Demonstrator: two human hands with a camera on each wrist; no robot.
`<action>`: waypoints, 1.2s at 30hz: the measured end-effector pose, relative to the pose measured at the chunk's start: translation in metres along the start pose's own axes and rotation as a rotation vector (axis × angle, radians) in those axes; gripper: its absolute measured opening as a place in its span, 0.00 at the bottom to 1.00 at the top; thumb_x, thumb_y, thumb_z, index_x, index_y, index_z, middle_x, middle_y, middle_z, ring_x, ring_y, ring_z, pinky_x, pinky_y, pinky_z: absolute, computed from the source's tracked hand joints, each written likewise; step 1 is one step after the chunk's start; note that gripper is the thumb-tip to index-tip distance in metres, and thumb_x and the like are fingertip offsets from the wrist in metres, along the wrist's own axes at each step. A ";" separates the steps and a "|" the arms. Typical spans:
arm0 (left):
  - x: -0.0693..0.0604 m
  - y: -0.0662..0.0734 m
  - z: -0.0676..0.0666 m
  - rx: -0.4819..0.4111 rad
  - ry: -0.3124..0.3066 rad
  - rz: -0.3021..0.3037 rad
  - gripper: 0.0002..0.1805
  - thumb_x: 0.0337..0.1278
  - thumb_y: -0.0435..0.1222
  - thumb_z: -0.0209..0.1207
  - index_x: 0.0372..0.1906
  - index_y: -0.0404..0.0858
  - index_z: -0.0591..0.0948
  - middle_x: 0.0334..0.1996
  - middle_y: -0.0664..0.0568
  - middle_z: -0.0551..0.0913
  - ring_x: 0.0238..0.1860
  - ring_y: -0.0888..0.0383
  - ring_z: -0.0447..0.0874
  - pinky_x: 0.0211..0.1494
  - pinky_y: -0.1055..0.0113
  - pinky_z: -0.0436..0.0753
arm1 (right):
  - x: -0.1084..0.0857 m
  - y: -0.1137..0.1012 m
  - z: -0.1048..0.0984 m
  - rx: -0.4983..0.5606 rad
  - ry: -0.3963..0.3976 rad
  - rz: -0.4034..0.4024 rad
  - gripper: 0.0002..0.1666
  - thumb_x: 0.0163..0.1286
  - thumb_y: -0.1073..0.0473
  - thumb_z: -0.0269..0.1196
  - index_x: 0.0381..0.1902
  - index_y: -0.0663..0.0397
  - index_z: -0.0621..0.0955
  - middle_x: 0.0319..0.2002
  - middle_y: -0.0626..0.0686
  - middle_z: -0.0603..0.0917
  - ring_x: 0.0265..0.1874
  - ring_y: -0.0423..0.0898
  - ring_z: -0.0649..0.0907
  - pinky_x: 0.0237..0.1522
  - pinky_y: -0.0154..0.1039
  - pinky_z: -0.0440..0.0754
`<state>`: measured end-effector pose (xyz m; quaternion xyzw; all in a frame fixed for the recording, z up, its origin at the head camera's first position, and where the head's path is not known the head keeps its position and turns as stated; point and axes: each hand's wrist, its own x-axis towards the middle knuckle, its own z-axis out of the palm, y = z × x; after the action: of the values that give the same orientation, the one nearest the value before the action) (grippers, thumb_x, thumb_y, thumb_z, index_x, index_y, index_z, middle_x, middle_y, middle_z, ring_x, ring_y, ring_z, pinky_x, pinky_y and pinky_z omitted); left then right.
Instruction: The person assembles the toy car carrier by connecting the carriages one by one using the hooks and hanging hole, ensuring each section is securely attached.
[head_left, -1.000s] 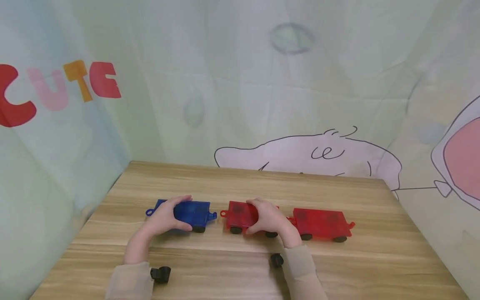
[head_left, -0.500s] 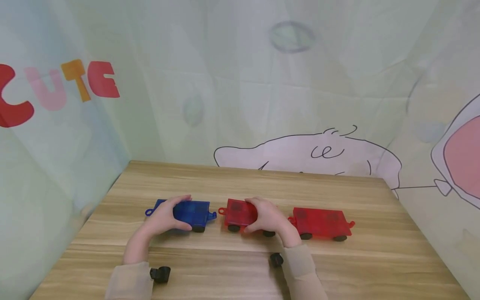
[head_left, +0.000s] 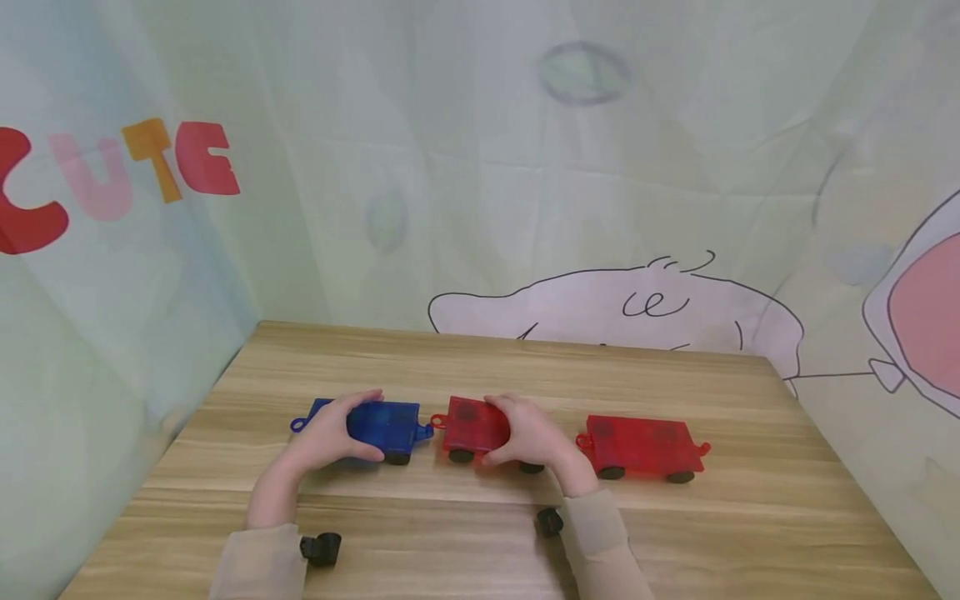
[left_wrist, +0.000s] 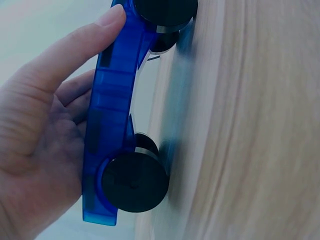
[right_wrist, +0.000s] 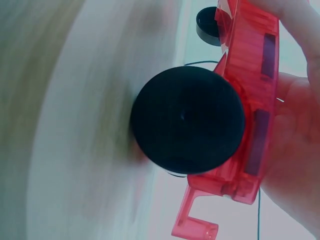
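The left hand [head_left: 330, 435] gripped a translucent blue plastic wheeled car [head_left: 384, 425] between thumb and fingers; rightward, the right hand [head_left: 532, 432] likewise gripped a translucent red plastic wheeled car [head_left: 472, 425], roughly in line lengthwise, its ring [head_left: 444, 422] at the blue hook [head_left: 426, 432], contact unclear.

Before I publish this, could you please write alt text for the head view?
A person's left grip holds a blue toy wagon and the right grip a red toy wagon, facing ends touching or nearly so, at a wooden table. Another red wagon stands to the right, before a printed cloth.
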<state>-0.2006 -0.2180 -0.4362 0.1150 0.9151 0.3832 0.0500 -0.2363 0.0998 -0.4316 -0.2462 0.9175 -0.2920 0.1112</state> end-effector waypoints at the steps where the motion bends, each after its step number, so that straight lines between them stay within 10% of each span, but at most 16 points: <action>1: 0.000 0.000 0.000 -0.001 -0.001 -0.001 0.52 0.40 0.47 0.76 0.71 0.32 0.65 0.69 0.34 0.68 0.71 0.30 0.58 0.68 0.31 0.60 | 0.000 -0.001 0.000 0.001 -0.002 0.004 0.50 0.50 0.52 0.76 0.69 0.57 0.69 0.65 0.58 0.74 0.60 0.55 0.75 0.59 0.54 0.78; 36: 0.001 0.000 0.001 0.005 0.005 -0.004 0.52 0.40 0.46 0.76 0.70 0.32 0.65 0.68 0.34 0.69 0.71 0.31 0.58 0.69 0.32 0.60 | 0.001 -0.008 0.005 -0.039 -0.014 0.001 0.52 0.49 0.49 0.77 0.70 0.57 0.69 0.65 0.57 0.74 0.59 0.53 0.75 0.57 0.53 0.79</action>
<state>-0.2011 -0.2170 -0.4365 0.1122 0.9164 0.3811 0.0482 -0.2325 0.0915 -0.4312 -0.2501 0.9222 -0.2724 0.1128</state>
